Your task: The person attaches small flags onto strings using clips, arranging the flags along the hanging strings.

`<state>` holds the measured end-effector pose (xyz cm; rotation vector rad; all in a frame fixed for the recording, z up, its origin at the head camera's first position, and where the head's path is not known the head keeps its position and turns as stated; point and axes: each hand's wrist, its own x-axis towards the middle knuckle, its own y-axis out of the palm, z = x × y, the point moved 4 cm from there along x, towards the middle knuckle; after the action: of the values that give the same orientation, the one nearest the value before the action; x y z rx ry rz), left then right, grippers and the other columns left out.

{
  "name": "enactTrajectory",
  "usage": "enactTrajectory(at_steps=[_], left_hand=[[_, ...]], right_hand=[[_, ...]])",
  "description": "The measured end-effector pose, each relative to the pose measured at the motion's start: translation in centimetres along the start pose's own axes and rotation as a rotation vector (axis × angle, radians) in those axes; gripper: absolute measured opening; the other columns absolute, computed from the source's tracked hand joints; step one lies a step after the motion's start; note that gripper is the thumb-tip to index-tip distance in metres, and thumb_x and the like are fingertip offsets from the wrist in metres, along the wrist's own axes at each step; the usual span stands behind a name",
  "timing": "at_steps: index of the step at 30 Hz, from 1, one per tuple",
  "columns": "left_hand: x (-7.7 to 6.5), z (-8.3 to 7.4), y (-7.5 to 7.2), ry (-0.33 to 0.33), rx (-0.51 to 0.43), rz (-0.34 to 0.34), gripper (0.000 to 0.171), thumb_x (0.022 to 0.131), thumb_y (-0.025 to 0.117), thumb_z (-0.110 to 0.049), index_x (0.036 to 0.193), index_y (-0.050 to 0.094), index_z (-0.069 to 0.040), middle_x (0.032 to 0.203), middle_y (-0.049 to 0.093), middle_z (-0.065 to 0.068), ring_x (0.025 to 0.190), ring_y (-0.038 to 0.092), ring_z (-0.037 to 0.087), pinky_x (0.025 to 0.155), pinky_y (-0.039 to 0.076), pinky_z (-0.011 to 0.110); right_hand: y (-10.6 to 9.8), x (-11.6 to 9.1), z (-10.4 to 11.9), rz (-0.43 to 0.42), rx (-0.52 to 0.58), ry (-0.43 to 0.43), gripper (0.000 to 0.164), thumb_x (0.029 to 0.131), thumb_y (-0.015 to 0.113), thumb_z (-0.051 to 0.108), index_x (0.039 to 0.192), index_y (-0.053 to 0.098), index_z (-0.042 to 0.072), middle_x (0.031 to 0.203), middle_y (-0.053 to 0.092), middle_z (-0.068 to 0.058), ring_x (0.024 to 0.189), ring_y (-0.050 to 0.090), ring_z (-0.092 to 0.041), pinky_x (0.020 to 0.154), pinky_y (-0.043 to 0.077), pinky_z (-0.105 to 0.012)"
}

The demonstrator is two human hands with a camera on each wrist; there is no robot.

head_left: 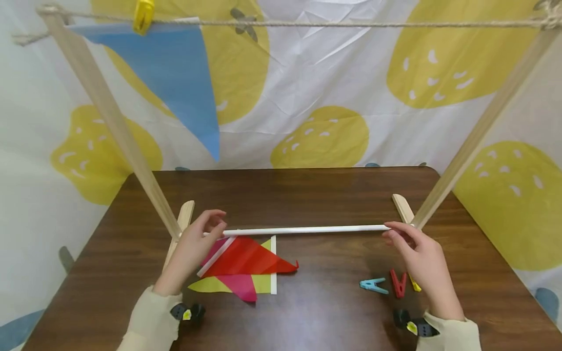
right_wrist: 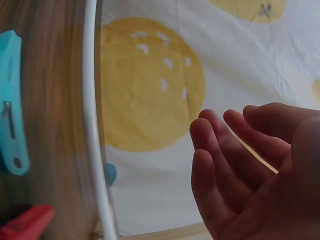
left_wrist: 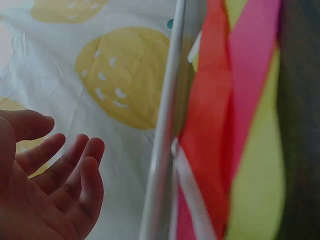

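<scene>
My left hand (head_left: 197,246) hovers by the left end of a white rod (head_left: 307,229), its fingers loosely bent and nothing in them. In the left wrist view a gap separates the fingers (left_wrist: 90,185) from the rod. Near the rod's other end is my right hand (head_left: 421,256), also empty, with relaxed fingers (right_wrist: 204,175). Just in front of the rod lie overlapping fabric pennants: a red one (head_left: 246,258) on top, a pink one (head_left: 240,288) and a yellow-green one (head_left: 263,285). Close to the right hand are a light blue clothespin (head_left: 373,285), a red clothespin (head_left: 399,283) and a partly hidden yellow clothespin (head_left: 415,285).
Two wooden posts, left (head_left: 110,117) and right (head_left: 483,126), stand on feet on the brown table (head_left: 316,312). Twine (head_left: 351,24) runs between their tops. A yellow clothespin (head_left: 143,17) sits on it where a blue pennant (head_left: 175,68) hangs. Behind is a lemon-print cloth (head_left: 303,87).
</scene>
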<state>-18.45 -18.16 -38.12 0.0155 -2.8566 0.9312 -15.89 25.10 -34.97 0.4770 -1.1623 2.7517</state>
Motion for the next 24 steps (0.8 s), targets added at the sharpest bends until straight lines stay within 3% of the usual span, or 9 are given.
enactTrajectory(at_steps=[5, 12, 20, 24], left_hand=[[-0.5, 1.4, 0.3, -0.031, -0.031, -0.004, 0.039, 0.085, 0.056, -0.040, 0.119, 0.048, -0.024, 0.103, 0.055, -0.002, 0.090, 0.054, 0.018, 0.076, 0.048, 0.033], [-1.1, 2.7, 0.9, -0.107, -0.277, 0.012, 0.050, 0.084, 0.058, -0.039, 0.127, 0.039, -0.021, 0.110, 0.053, 0.006, 0.085, 0.060, 0.024, 0.073, 0.050, 0.036], [-2.0, 3.2, 1.2, -0.044, -0.416, -0.086, 0.046, 0.087, 0.055, -0.033, 0.128, 0.039, -0.017, 0.105, 0.055, 0.007, 0.080, 0.060, 0.022, 0.069, 0.051, 0.036], [-2.7, 2.7, 1.3, 0.001, -0.525, -0.084, 0.043, 0.091, 0.051, -0.023, 0.130, 0.035, -0.012, 0.109, 0.052, 0.017, 0.084, 0.057, 0.031, 0.069, 0.050, 0.040]], right_hand=[[0.4, -0.7, -1.5, -0.006, 0.091, 0.064, 0.026, 0.091, 0.051, 0.025, 0.111, 0.059, 0.012, 0.091, 0.065, -0.005, 0.077, 0.063, -0.007, 0.061, 0.049, -0.020], [0.6, -1.3, -3.3, -0.031, 0.150, 0.114, 0.029, 0.091, 0.051, 0.024, 0.112, 0.058, 0.005, 0.093, 0.065, -0.008, 0.075, 0.060, -0.004, 0.059, 0.049, -0.022], [1.3, -1.7, -5.6, -0.017, 0.193, 0.205, 0.035, 0.090, 0.051, 0.031, 0.115, 0.057, 0.007, 0.095, 0.065, -0.006, 0.076, 0.061, -0.007, 0.058, 0.048, -0.027], [1.4, -1.9, -5.4, 0.007, 0.193, 0.182, 0.035, 0.091, 0.050, 0.026, 0.115, 0.055, 0.002, 0.094, 0.064, -0.011, 0.071, 0.061, -0.011, 0.055, 0.048, -0.028]])
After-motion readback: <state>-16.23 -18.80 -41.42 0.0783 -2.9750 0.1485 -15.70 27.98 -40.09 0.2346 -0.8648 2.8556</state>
